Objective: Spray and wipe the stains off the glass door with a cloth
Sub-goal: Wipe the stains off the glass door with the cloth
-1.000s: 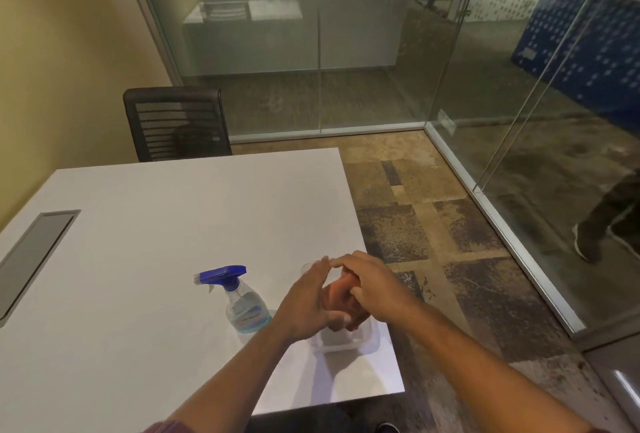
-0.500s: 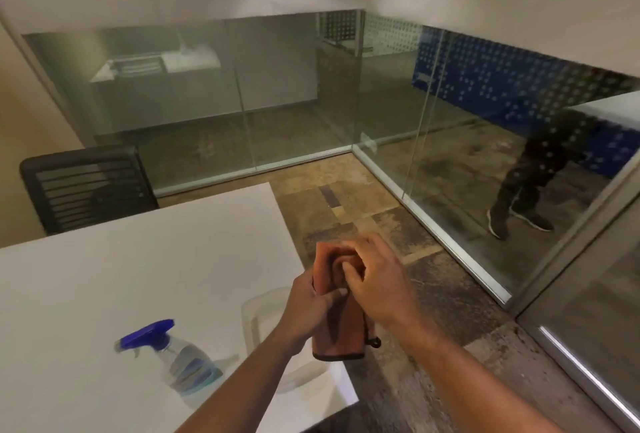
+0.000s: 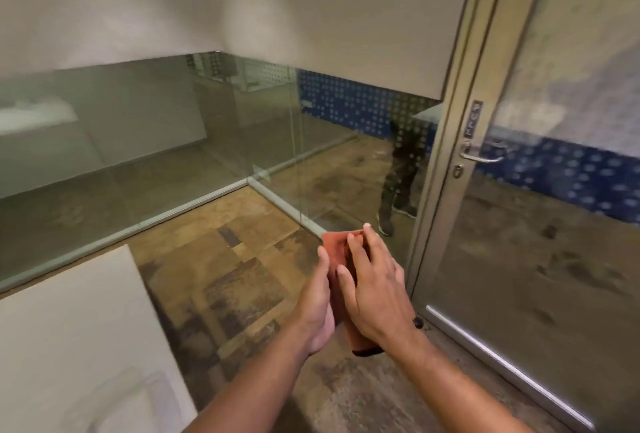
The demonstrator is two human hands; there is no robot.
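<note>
A folded rust-red cloth [image 3: 337, 249] is pressed flat between my two hands in front of me. My left hand [image 3: 317, 308] holds it from the left side, and my right hand [image 3: 375, 290] lies over its right face with the fingers spread. The glass door [image 3: 540, 259] stands at the right in a metal frame, with a lever handle [image 3: 479, 155] and a cloudy smear across its upper pane. The spray bottle is out of view.
The white table's corner [image 3: 86, 311] is at the lower left, with a clear plastic tub's rim [image 3: 138, 394] on it. Glass partition walls [image 3: 156, 162] run across the back. A person's legs [image 3: 398, 190] show beyond the glass. Patchwork carpet covers the floor.
The view has swung right and up, from the table toward the door. Both hands lifted the cloth out of the tub and now hold it flat between them. The spray bottle left the view.
</note>
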